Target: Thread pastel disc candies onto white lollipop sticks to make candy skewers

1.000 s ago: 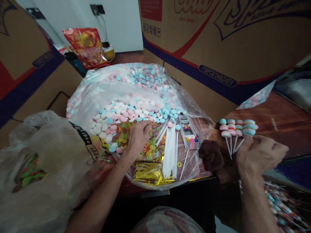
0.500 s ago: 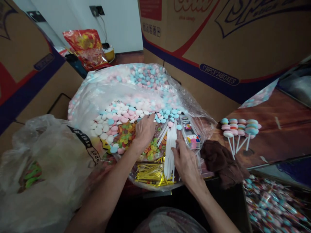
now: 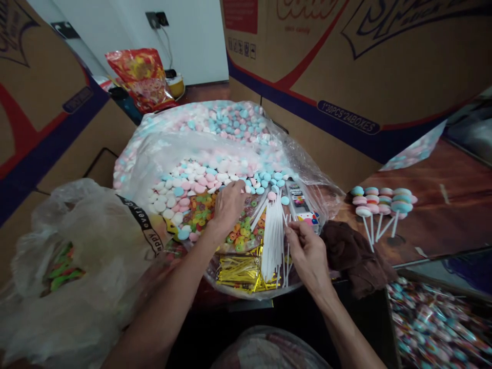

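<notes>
My left hand [image 3: 229,206] is curled over the edge of a heap of pink, white and blue round candies [image 3: 200,179]; its fingertips are partly hidden, and I cannot make out what they hold. Below it lie ring-shaped gummy candies [image 3: 202,210] in green, orange and yellow. My right hand [image 3: 309,251] pinches the upper part of a thin white lollipop stick [image 3: 285,246], beside a bundle of white sticks [image 3: 272,241]. Gold twist ties [image 3: 237,271] lie left of the bundle. A clear plastic case [image 3: 300,200] with a printed label sits just beyond the right fingers.
Finished-looking candy lollipops [image 3: 382,202] lie on the table at right, near a brown cloth [image 3: 342,246]. A box of wrapped candies [image 3: 434,323] stands lower right. A clear bag [image 3: 77,266] is at left. Large cartons [image 3: 307,77] and a red snack packet [image 3: 140,77] stand behind.
My right hand has moved slightly right, away from the stick bundle, with a stick at its fingertips. My left hand stays at the candy heap. The view has shifted slightly.
</notes>
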`<state>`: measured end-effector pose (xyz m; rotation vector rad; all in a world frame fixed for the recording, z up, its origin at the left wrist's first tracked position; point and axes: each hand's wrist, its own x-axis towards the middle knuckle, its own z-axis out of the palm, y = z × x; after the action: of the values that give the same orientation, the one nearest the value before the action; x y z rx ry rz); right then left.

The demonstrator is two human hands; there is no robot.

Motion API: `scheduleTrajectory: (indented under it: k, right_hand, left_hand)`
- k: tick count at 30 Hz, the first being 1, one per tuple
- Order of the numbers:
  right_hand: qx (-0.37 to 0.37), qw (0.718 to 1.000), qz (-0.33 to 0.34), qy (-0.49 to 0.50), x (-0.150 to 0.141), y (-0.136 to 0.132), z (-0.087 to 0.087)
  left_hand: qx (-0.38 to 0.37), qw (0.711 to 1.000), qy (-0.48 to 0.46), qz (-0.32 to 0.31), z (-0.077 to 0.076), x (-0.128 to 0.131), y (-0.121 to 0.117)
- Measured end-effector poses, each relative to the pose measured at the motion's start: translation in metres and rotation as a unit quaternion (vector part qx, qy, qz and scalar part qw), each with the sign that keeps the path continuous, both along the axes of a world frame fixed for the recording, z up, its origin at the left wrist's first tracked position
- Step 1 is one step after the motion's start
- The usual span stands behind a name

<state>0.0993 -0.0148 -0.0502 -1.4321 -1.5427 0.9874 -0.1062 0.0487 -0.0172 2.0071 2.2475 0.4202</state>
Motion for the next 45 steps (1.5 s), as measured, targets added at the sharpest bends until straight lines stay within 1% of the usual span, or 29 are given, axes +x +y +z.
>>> scheduleTrajectory:
  k: [3,7,12,16,20,23,25,27,28,30,32,34,36,37,39,41,43,45]
  right_hand:
    - [-0.002,0.999,0.015,0.037,-0.004,-0.003,-0.001]
    - [-0.014,0.998,0.04,0.046,-0.011,-0.007,0.0]
    - [-0.033,0.997,0.053,0.047,-0.013,-0.009,0.003]
    - [-0.049,0.996,0.046,0.051,-0.012,-0.008,0.002]
    - [-0.053,0.996,0.047,0.049,-0.012,-0.007,0.001]
    - [-0.044,0.996,0.056,0.054,-0.012,-0.007,-0.002]
    - [-0.042,0.996,0.058,0.057,-0.012,-0.008,-0.003]
    - [-0.043,0.996,0.057,0.06,-0.012,-0.008,-0.003]
    - [-0.045,0.996,0.055,0.062,-0.011,-0.008,-0.003]
    - [-0.048,0.995,0.051,0.07,-0.01,-0.008,-0.003]
    - [-0.05,0.994,0.049,0.08,-0.01,-0.008,-0.002]
    - [-0.049,0.994,0.047,0.086,-0.011,-0.007,-0.001]
    - [-0.046,0.994,0.044,0.086,-0.012,-0.007,0.001]
    - [-0.044,0.994,0.042,0.088,-0.012,-0.007,0.002]
    - [-0.048,0.993,0.037,0.099,-0.012,-0.008,0.003]
    - [-0.06,0.991,0.031,0.113,-0.011,-0.009,0.004]
    - [-0.078,0.988,0.022,0.128,-0.009,-0.009,0.006]
    - [-0.09,0.985,0.008,0.144,-0.006,-0.008,0.009]
  left_hand:
    - [0.025,0.998,-0.049,-0.016,0.0,-0.005,-0.007]
    - [0.056,0.994,-0.087,-0.037,-0.001,-0.008,-0.013]
    - [0.073,0.986,-0.148,-0.033,-0.003,-0.012,-0.012]
    - [0.081,0.977,-0.177,-0.083,-0.007,-0.011,-0.01]
    - [0.071,0.979,-0.149,-0.116,-0.013,-0.005,-0.009]
    - [0.051,0.984,-0.088,-0.148,-0.019,0.001,-0.006]
    - [0.037,0.985,-0.055,-0.159,-0.019,0.003,-0.004]
    - [0.043,0.987,-0.057,-0.146,-0.016,0.004,-0.005]
    - [0.054,0.988,-0.073,-0.127,-0.014,0.004,-0.006]
    - [0.068,0.986,-0.13,-0.085,-0.008,0.002,-0.011]
    - [0.05,0.977,-0.199,-0.061,-0.004,-0.002,-0.017]
    - [0.009,0.967,-0.244,-0.072,-0.002,-0.005,-0.023]
    - [-0.021,0.965,-0.245,-0.087,-0.001,-0.007,-0.028]
    - [-0.023,0.968,-0.234,-0.088,-0.001,-0.008,-0.03]
    - [0.006,0.974,-0.216,-0.074,0.0,-0.007,-0.033]
    - [0.058,0.971,-0.222,-0.068,0.002,-0.004,-0.038]
    - [0.102,0.958,-0.251,-0.093,0.004,0.003,-0.045]
    - [0.121,0.94,-0.285,-0.14,0.005,0.012,-0.054]
